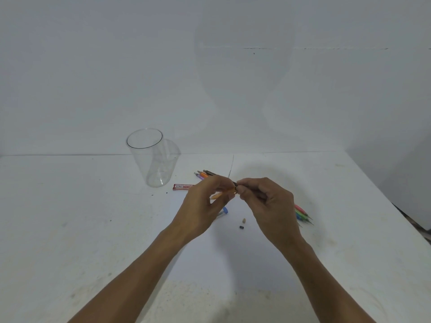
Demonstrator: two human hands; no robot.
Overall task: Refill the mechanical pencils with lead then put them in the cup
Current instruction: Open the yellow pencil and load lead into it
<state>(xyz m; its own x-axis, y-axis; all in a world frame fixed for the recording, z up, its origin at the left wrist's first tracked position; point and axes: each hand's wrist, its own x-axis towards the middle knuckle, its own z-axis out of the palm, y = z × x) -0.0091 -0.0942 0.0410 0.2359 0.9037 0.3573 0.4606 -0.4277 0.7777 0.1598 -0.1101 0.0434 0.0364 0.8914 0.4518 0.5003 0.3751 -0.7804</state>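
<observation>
L hand [205, 201]: raised over the worktop [93, 229], fingers curled; grip closed round the orange pencil [218, 195], thumb + fingertips on the barrel.
R hand [265, 201]: same height, facing the L hand. Thumb + forefinger pinched tight at the pencil's dark-ringed end, other fingers curled under. Can't tell if anything thinner sits in that pinch; too small.
Orange pencil: held in the air btwn both grips, tilted, lower end toward the L palm, upper end at the R fingertips. Most of the barrel is hidden by the L fingers; only a short orange stretch shows.
Cup [151, 159]: clear plastic, upright, far L on the worktop, well apart from both hands. No pencils inside.
Lead case [183, 187]: red, flat on the worktop, just R of the cup's base, partly behind the L hand.
Far pencils [204, 174]: purple, orange, brown, side by side beyond the L knuckles, mostly covered.
R pencils [302, 213]: pink, green, blue, bunched, tips pointing R, sticking out behind the R hand.
Blue-capped tube [224, 210]: lying under the L hand, near the palm.
Small bits: beige piece [244, 221] + dark piece [241, 227], close together on the worktop below the hands.
</observation>
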